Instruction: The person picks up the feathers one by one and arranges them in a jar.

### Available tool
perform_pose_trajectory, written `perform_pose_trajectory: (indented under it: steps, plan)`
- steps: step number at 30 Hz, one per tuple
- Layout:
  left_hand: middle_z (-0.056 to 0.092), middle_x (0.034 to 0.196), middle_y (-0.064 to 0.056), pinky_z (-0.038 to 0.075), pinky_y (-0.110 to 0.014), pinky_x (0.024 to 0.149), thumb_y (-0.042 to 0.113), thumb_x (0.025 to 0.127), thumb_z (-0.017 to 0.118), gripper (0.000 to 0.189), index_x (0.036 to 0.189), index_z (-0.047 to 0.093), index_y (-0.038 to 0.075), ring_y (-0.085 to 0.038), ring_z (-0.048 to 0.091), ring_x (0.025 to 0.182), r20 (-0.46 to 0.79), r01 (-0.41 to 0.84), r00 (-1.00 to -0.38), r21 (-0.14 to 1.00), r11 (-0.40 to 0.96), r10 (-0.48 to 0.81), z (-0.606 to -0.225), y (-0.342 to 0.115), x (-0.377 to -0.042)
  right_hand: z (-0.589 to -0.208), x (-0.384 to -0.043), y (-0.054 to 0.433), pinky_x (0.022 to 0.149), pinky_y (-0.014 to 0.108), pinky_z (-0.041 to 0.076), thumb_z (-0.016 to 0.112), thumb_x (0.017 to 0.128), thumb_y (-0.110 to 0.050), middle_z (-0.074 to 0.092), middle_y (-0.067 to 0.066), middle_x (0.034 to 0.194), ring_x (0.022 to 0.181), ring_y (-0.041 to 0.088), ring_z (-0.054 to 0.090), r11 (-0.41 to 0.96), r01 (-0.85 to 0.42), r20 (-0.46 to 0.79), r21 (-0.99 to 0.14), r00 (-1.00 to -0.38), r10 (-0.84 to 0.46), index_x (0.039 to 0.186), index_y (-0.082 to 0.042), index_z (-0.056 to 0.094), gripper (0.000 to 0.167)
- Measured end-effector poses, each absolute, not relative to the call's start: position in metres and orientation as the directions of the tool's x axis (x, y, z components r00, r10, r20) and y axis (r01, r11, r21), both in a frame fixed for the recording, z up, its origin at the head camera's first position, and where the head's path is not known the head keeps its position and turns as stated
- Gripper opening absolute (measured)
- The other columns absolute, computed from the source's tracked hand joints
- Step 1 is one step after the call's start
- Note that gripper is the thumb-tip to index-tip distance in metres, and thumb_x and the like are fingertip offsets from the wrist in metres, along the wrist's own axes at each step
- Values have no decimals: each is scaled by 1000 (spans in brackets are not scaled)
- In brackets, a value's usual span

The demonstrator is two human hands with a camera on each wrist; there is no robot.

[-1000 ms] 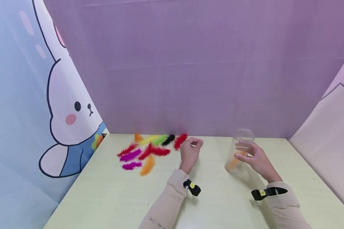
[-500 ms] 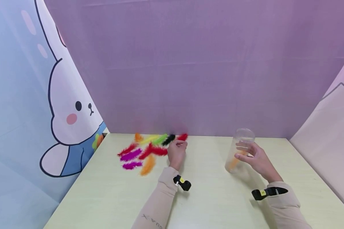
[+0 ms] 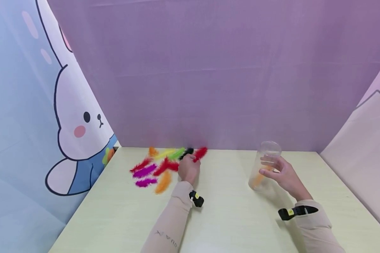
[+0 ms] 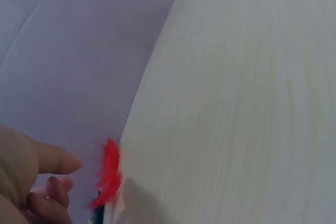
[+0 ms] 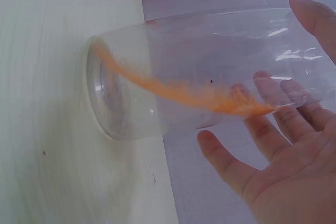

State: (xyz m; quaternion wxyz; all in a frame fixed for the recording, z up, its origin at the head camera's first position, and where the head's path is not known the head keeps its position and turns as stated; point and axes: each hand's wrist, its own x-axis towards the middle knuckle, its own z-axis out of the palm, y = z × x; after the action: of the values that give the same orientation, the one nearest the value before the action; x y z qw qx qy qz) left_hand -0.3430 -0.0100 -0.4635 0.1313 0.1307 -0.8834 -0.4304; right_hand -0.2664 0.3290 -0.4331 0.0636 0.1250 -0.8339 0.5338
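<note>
Clear cylinder [image 3: 263, 170]: here's our landmark, see-through, base down on the tabletop [image 3: 231, 221], mouth facing up
Right hand [image 3: 284, 176]: at the cylinder's side, above its base, fingers curving round one side and thumb on the other, so this grip is holding the cylinder
Orange feather [image 5: 184, 95]: one is inside the cylinder, lying slantwise against the wall from the base upward
Left hand [image 3: 189, 169]: out to the left of the cylinder, well apart from it, right at the black feather [image 3: 187, 151]; this grip looks relaxed, fingers part-bent, with nothing to be seen between them
Red feather [image 3: 201, 153]: the loose one nearest the cylinder, just beside the left hand, and contact is hard to call
Other feathers: farther left of the cylinder, lime green [image 3: 177, 153], yellow [image 3: 165, 153] and magenta [image 3: 145, 170] among them, all flat on the tabletop
Purple cloth [image 3: 228, 88]: rising behind the cylinder
Step in hand: looks to me like choosing a feather while the cylinder is steadied
Next move: seems to call for a light thumb-and-finger pinch, most likely on the black feather, without dragging its red neighbour along
</note>
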Motion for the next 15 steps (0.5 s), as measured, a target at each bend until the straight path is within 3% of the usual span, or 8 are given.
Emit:
perform_pose_trajectory:
  steps: [3,9,13,15]
  plan:
    - [78,99,-8,55,-47,73,24,91,76,22,108,75,10,-34,71,86,125,-124,-936,759,639,-329,-464,-12,-346,-434,-268,330,90,16,54,76,93,-23,61,-21,127,119,-4,61,403,-279,243,-872,-960,-139,149,-2,41,69]
    - [67,70,-7,46,-41,56,28,91,76,21,87,73,8,-28,62,64,111,-142,-946,702,697,-305,-465,-15,-352,-435,-269,331,90,16,54,77,93,-24,62,-20,127,119,-5,60,411,-282,244,-867,-959,-143,149,-3,42,69]
    - [67,68,-7,48,-41,54,28,90,78,24,104,77,8,-28,63,62,123,-129,-951,677,725,-284,-469,-16,-355,-435,-268,331,90,16,54,76,94,-25,61,-21,127,118,-8,59,419,-280,243,-864,-960,-141,149,-2,42,69]
    - [70,71,-9,51,-43,55,29,90,78,24,102,77,9,-31,65,65,127,-132,-952,651,747,-279,-471,-16,-356,-435,-268,331,90,16,54,76,94,-25,62,-20,127,117,-8,59,419,-280,243,-864,-960,-139,149,-2,42,69]
